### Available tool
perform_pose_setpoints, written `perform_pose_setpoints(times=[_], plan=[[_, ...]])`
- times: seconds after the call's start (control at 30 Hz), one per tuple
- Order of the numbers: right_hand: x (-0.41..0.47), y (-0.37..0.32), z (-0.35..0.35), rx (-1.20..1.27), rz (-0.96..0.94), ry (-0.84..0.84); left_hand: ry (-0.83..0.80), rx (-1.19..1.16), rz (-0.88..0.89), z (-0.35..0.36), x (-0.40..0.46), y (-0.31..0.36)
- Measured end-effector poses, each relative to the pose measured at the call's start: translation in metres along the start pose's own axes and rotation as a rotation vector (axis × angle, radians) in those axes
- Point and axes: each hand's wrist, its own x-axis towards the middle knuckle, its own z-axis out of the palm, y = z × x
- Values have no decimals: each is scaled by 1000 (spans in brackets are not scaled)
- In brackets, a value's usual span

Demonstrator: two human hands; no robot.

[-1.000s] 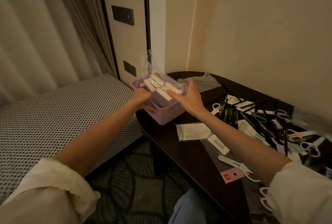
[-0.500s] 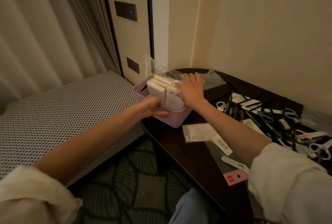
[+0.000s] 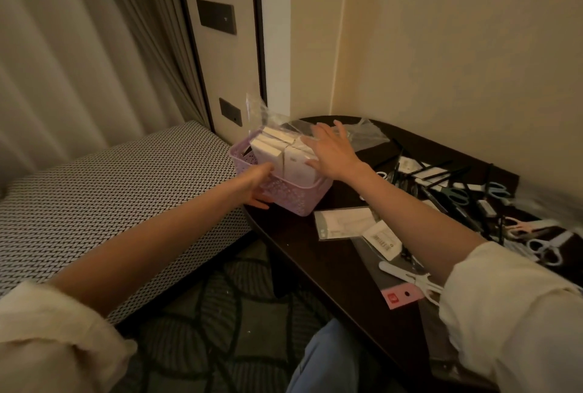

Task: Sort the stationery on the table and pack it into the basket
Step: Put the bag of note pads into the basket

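A lilac perforated basket (image 3: pixel 293 195) stands at the left end of the dark table (image 3: pixel 318 254). Inside it sit several white boxes in a clear plastic bag (image 3: pixel 277 153). My left hand (image 3: pixel 258 186) rests against the basket's near left side, thumb along the wall. My right hand (image 3: pixel 331 153) lies flat with spread fingers on the right side of the bagged boxes. Loose scissors (image 3: pixel 457 194) and black pens (image 3: pixel 438 172) are scattered on the table's right part.
A flat clear packet (image 3: pixel 344 222) and a barcode label (image 3: pixel 383 239) lie in front of the basket. Packaged white scissors with a pink tag (image 3: pixel 407 282) sit near the table's front edge. An empty clear bag (image 3: pixel 362 134) lies behind. A patterned bench (image 3: pixel 110 197) stands left.
The bagged boxes have gone down from above the basket into it. My right hand has opened flat onto them, and my left hand has shifted to the basket's near side.
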Motion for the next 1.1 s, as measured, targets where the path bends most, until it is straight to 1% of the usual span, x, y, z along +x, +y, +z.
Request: perform_pose_setpoints(times=[0.07, 0.13, 0.17, 0.23, 0.33, 0.4, 0.47, 0.53, 0.6, 0.67, 0.87, 1.1], plan=[[-12, 3, -7, 39, -17, 3, 167, -43, 66, 2, 4, 0], [-26, 7, -13, 95, -22, 25, 403, -54, 188, 1, 9, 1], [-34, 11, -16, 123, -20, 35, 482, -9, 272, 1, 9, 0], [-52, 21, -20, 155, -5, 48, 591, 176, 415, 6, 14, -3], [-85, 42, -27, 150, 71, 108, 659, 439, 638, 27, -6, -8], [-106, 54, -35, 177, 119, 163, 607, 460, 774, 44, -24, -6], [-127, 64, -44, 240, 179, 157, 455, 397, 862, 61, -41, -3], [-150, 76, -50, 292, 263, 123, 282, 416, 906, 76, -53, 0], [-176, 86, -51, 339, 343, 111, 164, 455, 928, 92, -61, -1], [-203, 92, -49, 393, 398, 111, 70, 441, 927, 108, -70, -6], [-286, 98, -36, 439, 482, 13, -87, 451, 908, 152, -81, -32], [-337, 103, -14, 479, 537, -38, -175, 498, 854, 181, -76, -38]])
